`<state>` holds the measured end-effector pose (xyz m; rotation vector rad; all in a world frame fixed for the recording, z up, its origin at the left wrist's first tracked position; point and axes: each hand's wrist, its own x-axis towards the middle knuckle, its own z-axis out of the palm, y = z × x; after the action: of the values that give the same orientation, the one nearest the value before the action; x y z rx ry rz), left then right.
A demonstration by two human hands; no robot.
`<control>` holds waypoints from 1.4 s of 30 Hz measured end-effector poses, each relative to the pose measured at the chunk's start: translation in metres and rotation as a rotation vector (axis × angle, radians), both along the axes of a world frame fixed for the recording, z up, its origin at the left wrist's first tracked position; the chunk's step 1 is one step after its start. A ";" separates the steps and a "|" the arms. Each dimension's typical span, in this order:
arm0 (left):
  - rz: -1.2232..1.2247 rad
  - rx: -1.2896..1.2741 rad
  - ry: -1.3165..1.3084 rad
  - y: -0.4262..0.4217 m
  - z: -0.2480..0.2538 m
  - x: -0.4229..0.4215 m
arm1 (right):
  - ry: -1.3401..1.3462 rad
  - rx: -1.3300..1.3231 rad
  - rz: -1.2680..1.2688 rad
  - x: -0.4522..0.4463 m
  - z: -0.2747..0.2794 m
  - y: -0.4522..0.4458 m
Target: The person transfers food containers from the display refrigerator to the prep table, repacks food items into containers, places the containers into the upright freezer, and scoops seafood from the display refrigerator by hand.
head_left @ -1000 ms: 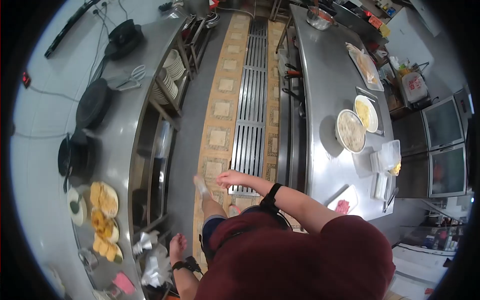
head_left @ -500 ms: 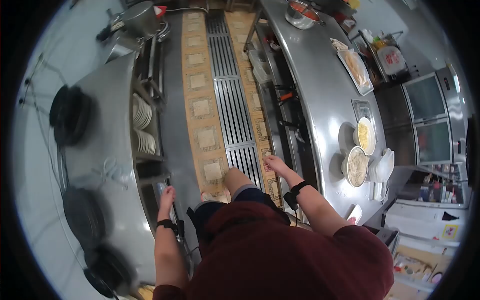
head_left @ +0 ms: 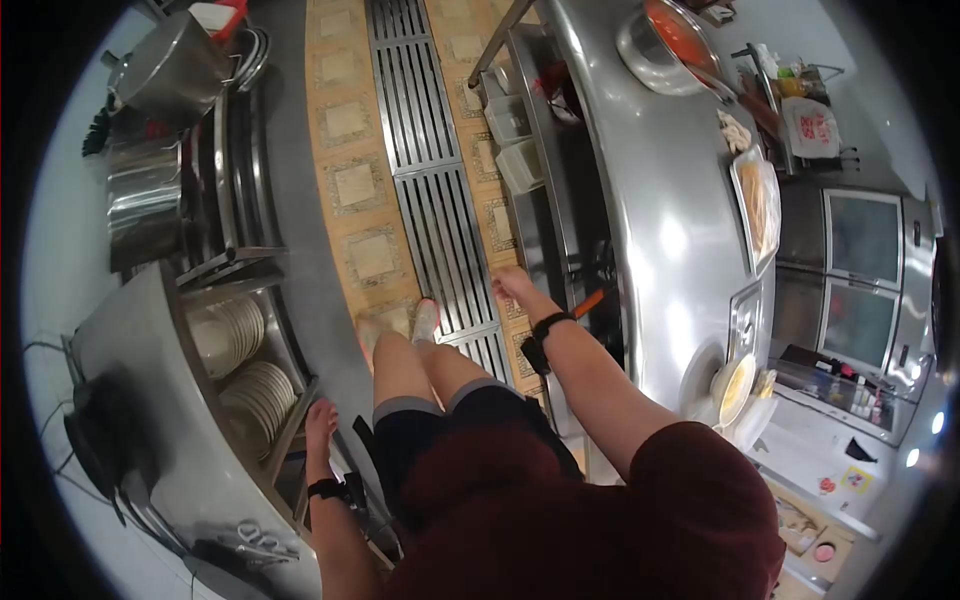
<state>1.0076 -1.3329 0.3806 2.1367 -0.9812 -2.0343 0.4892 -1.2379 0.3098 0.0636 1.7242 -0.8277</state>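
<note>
Low beside the left counter's shelf, my left hand (head_left: 320, 426) hangs with loosely bent fingers and nothing in it. Its nearest things are the stacked white plates (head_left: 262, 400) on that shelf. My right hand (head_left: 511, 286) is held out over the edge of the floor grate (head_left: 440, 220), left of the right-hand counter (head_left: 650, 240). Its fingers curl loosely, and no object shows in them. An orange-handled tool (head_left: 590, 303) lies on the lower shelf beyond my right wrist.
A metal bowl of red food (head_left: 645, 50) stands at the right counter's far end, with a tray of wrapped food (head_left: 757, 210) nearer. Large pots (head_left: 172, 70) are at the upper left. Scissors (head_left: 262, 537) and dark pans (head_left: 105, 430) lie on the left counter.
The view has moved forward along the aisle. The pots and plates at left appear closer, while the bowls on the right counter have shifted down the picture. Both hands remain empty.
</note>
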 end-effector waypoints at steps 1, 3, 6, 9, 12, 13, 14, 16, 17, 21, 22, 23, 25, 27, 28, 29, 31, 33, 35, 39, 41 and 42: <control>-0.002 0.030 0.002 -0.018 -0.008 -0.014 | 0.006 0.053 -0.054 -0.017 0.000 -0.032; 0.104 0.016 -0.011 -0.064 0.015 -0.074 | -0.049 0.017 -0.312 -0.057 -0.027 -0.080; 0.121 0.013 0.104 -0.130 -0.016 -0.123 | -0.103 0.003 -0.639 -0.101 -0.059 -0.131; 0.022 -0.011 0.130 -0.210 -0.053 -0.193 | -0.151 -0.026 -0.953 -0.153 -0.098 -0.183; -0.204 -0.138 0.090 -0.272 -0.089 -0.276 | -0.208 -0.018 -1.316 -0.193 -0.160 -0.197; -0.183 -0.142 0.143 -0.285 -0.099 -0.306 | -0.221 -0.046 -1.409 -0.205 -0.181 -0.199; -0.154 -0.150 0.202 -0.293 -0.110 -0.338 | -0.233 -0.074 -1.502 -0.215 -0.202 -0.202; -0.117 -0.028 0.271 -0.297 -0.131 -0.393 | -0.186 -0.157 -1.606 -0.237 -0.230 -0.201; -0.092 0.028 0.308 -0.296 -0.144 -0.416 | -0.132 -0.174 -1.650 -0.244 -0.235 -0.202; -0.215 0.190 0.428 -0.267 -0.203 -0.494 | 0.134 -0.371 -1.560 -0.216 -0.194 -0.202; -0.162 0.349 0.419 -0.268 -0.199 -0.518 | 0.180 -0.221 -1.619 -0.197 -0.166 -0.210; -0.111 0.437 0.358 -0.270 -0.191 -0.546 | -0.023 -0.681 -1.299 -0.175 -0.166 -0.184; -0.036 0.523 0.364 -0.264 -0.174 -0.582 | -0.002 -0.541 -0.918 -0.133 -0.105 -0.195; 0.018 0.461 0.336 -0.258 -0.172 -0.596 | -0.380 -0.225 -0.732 -0.123 -0.063 -0.224; 0.037 0.386 0.354 -0.258 -0.181 -0.592 | -0.336 -0.181 -0.683 -0.129 -0.069 -0.226; 0.055 0.310 0.372 -0.262 -0.192 -0.583 | -0.292 -0.138 -0.633 -0.139 -0.084 -0.226; 0.042 0.156 0.357 -0.276 -0.206 -0.558 | -0.236 -0.068 -0.728 -0.175 -0.151 -0.211; 0.022 0.055 0.221 -0.299 -0.195 -0.548 | -0.203 -0.041 -1.000 -0.224 -0.236 -0.186; -0.006 0.066 0.146 -0.316 -0.199 -0.529 | -0.248 -0.046 -1.216 -0.272 -0.294 -0.161; -0.049 0.154 0.073 -0.331 -0.215 -0.490 | -0.038 0.152 -1.287 -0.335 -0.347 -0.144; -0.050 0.138 0.062 -0.328 -0.227 -0.472 | 0.539 0.509 -0.373 -0.319 -0.298 -0.169; -0.053 0.138 0.059 -0.323 -0.229 -0.467 | 0.836 0.637 0.334 -0.308 -0.260 -0.189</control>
<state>0.5409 -1.6560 0.1515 2.1216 -0.9251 -2.2390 0.1816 -1.4265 0.0495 -0.1632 2.6390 0.0067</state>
